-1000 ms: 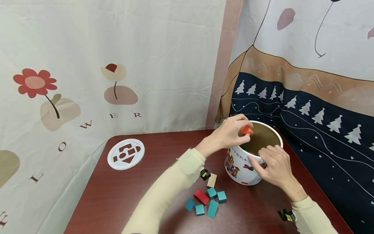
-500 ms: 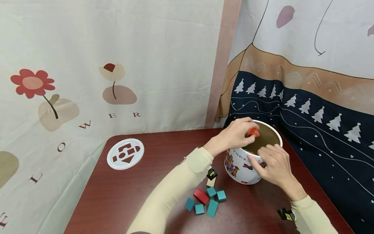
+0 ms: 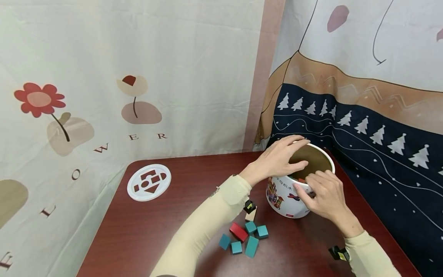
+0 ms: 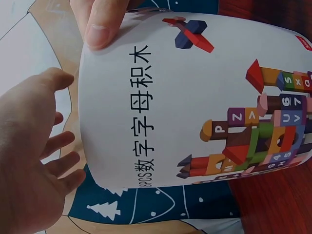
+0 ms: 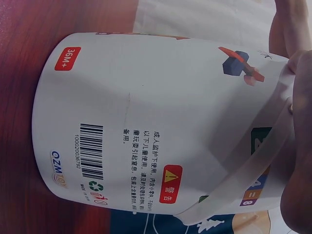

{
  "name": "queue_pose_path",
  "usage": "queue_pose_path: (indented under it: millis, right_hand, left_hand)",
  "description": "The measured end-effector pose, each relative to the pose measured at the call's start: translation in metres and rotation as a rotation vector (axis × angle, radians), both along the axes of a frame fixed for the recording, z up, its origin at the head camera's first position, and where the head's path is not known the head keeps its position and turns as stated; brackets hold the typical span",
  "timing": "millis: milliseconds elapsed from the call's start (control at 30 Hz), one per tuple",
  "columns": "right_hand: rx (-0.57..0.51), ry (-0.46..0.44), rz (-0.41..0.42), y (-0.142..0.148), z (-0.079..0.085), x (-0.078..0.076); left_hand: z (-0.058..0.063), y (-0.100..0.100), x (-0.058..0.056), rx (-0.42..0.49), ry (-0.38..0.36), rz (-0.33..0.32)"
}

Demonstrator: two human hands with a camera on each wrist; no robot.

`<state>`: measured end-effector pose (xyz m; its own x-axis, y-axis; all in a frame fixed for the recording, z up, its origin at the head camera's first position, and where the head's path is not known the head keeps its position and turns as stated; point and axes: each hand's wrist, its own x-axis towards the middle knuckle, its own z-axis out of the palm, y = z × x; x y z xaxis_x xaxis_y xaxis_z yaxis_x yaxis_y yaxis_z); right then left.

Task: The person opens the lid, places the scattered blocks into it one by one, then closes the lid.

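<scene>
A white toy-block bucket (image 3: 287, 200) stands on the table, printed with colourful block pictures. Over its mouth my left hand (image 3: 275, 159) is spread with fingers extended and nothing in them. In the left wrist view the same hand (image 4: 34, 151) hovers beside the rim. My right hand (image 3: 325, 194) grips the near right rim, fingers over the edge and thumb outside. Bits of coloured blocks (image 3: 300, 180) show low inside the bucket; most of its contents are hidden. The right wrist view shows the bucket's side (image 5: 146, 97) with a barcode and warning label.
In front of the bucket lie several teal blocks (image 3: 252, 246), a red block (image 3: 238, 232) and a beige block (image 3: 250, 215), partly covered by the left wrist camera. A white oval plate with shaped cutouts (image 3: 141, 196) lies at the table's far left. Printed curtains hang behind.
My left hand moved slightly right over the bucket with an orange block, then its fingers spread and let the block go. The right hand stayed on the rim.
</scene>
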<state>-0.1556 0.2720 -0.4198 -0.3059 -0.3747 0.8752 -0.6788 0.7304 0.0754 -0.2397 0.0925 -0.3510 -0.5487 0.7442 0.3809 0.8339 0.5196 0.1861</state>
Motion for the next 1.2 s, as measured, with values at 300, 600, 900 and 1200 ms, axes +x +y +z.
queue_pose_path:
  millis: [300, 600, 900, 1200]
  right_hand:
    - [0.003, -0.001, -0.006, 0.0, -0.001, 0.0]
    - [0.002, -0.004, -0.008, 0.0, 0.001, 0.001]
    - [-0.004, -0.009, -0.004, 0.0, -0.001, 0.0]
    - [-0.012, -0.069, -0.024, 0.006, -0.012, -0.003]
  left_hand:
    - [-0.004, -0.005, 0.002, -0.039, -0.034, 0.058]
    - [-0.009, -0.024, 0.008, 0.07, -0.023, 0.102]
    - [-0.023, -0.066, 0.011, 0.155, -0.015, 0.154]
    - [-0.051, -0.111, 0.015, 0.162, -0.076, 0.249]
